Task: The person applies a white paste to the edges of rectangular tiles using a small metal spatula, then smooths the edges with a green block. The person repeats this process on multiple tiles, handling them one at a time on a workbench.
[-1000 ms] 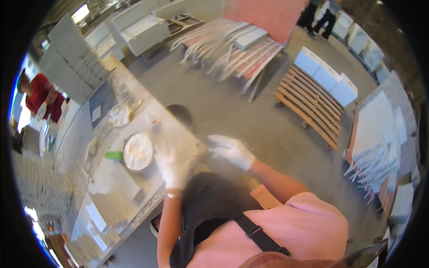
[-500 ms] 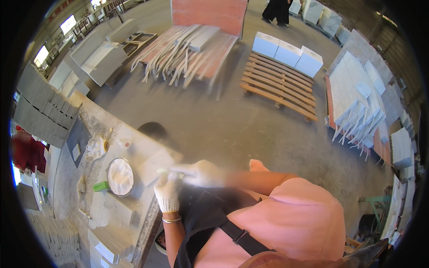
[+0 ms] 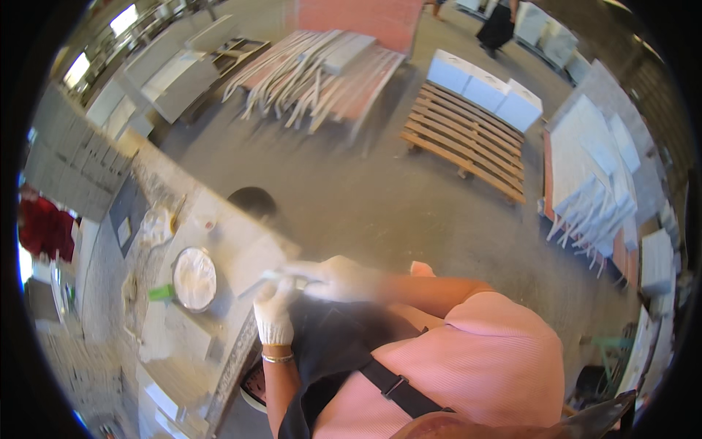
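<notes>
White knitted gloves cover both my hands. At the table's near corner, my left hand [image 3: 273, 311] is closed, its fingertips around a small pale piece too blurred to name. My right hand [image 3: 335, 278] meets it from the right, fingers curled and smeared by motion; what it holds is hidden. Beyond the fingers a flat pale slab [image 3: 252, 269] lies at the table edge, its outline washed out. Left of my hands a round dish of white paste [image 3: 195, 279] stands on the worktable [image 3: 241, 241], with a green block [image 3: 161, 293] against its rim.
A loose white glove [image 3: 156, 225] lies farther up the table. Stacked grey slabs [image 3: 77, 154] rise at the left. A dark round object [image 3: 252, 201] stands beyond the table edge. Across the floor are a wooden pallet with white blocks [image 3: 468, 139] and a rack of pale strips [image 3: 307, 77]. A person walks far off.
My right hand shifts slightly against the left, both staying at the table corner. The view has turned a little, and the distant person has moved.
</notes>
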The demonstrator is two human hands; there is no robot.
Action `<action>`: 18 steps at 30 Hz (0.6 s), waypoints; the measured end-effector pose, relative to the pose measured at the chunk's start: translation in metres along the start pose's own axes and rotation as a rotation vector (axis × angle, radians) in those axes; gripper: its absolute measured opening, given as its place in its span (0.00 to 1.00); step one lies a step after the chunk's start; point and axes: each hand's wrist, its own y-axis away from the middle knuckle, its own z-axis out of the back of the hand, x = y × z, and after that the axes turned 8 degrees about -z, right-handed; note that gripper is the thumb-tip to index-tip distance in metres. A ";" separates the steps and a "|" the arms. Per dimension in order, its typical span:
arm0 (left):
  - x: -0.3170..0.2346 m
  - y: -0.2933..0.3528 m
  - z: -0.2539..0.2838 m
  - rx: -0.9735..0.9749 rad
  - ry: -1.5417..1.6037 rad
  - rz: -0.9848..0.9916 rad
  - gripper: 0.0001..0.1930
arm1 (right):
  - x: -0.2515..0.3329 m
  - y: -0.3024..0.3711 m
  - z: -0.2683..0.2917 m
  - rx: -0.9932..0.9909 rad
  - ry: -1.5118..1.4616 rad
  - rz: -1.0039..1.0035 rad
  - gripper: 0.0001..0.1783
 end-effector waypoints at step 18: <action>0.039 0.069 0.050 -0.254 -0.817 -0.450 0.10 | 0.076 -0.168 -0.095 0.286 0.177 0.378 0.18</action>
